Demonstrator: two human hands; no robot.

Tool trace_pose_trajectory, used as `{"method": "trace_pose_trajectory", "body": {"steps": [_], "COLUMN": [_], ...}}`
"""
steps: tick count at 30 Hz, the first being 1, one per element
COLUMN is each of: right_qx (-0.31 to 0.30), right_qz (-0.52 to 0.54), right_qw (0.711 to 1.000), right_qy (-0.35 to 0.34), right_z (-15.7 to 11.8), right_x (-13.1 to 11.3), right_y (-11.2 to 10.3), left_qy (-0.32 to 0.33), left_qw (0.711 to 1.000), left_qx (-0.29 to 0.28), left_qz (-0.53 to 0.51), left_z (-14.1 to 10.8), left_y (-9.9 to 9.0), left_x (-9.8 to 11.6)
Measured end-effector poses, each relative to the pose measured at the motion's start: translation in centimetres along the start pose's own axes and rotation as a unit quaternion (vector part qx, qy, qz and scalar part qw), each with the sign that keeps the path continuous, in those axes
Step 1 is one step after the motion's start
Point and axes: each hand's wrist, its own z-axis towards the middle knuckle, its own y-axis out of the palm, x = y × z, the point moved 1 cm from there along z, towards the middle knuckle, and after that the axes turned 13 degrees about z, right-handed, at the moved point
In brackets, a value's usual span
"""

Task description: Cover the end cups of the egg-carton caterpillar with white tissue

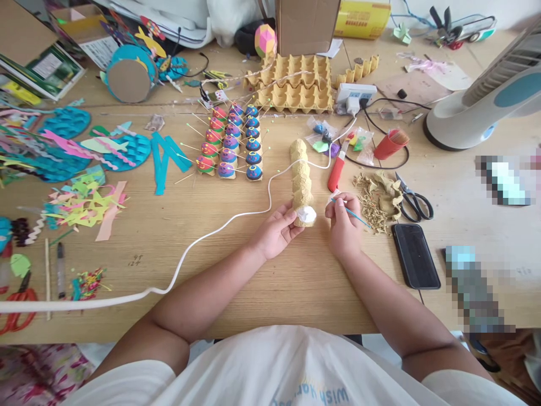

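My left hand [274, 230] grips the near end of a strip of tan egg-carton cups [301, 179], which points away from me on the table. On the nearest cup sits a lump of white clay-like material [306, 215], close to my left thumb. To the right, my right hand [347, 230] is closed around a thin blue stick [355, 216]. Something small and white [335, 197] shows at its fingertips; I cannot tell exactly what it is. The right hand is apart from the strip.
A white cable [220, 228] crosses the table and the strip. Painted egg-carton strips [229, 144] with pins stand behind. A red-handled cutter [338, 166], carton scraps [374, 197], scissors [414, 200] and a phone [416, 256] lie right. Paper scraps [87, 197] lie left.
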Motion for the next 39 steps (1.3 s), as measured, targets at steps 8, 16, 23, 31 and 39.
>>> {"method": "trace_pose_trajectory", "body": {"steps": [8, 16, 23, 31, 39], "right_qx": [-0.091, -0.098, -0.121, -0.113, -0.109], "right_qz": [-0.119, -0.084, 0.052, 0.089, 0.076], "right_qw": [0.989, 0.991, 0.97, 0.967, 0.97], "right_qy": [0.008, 0.046, 0.206, 0.212, 0.204], "right_z": [-0.3, -0.6, -1.0, -0.9, -0.8], "right_x": [-1.4, -1.2, -0.9, -0.4, -0.2], "right_y": [0.8, 1.2, 1.3, 1.4, 1.2], "left_qy": [0.026, 0.027, 0.043, 0.052, 0.041], "left_qw": [0.999, 1.0, 0.998, 0.998, 0.999], "left_qx": [-0.018, -0.004, -0.033, -0.04, -0.013], "left_qz": [0.001, -0.001, 0.012, 0.018, 0.017], "left_z": [0.1, 0.1, 0.0, 0.0, 0.0], "left_y": [-0.2, 0.1, -0.1, -0.2, 0.0], "left_x": [0.2, 0.6, 0.4, 0.4, 0.5]}}
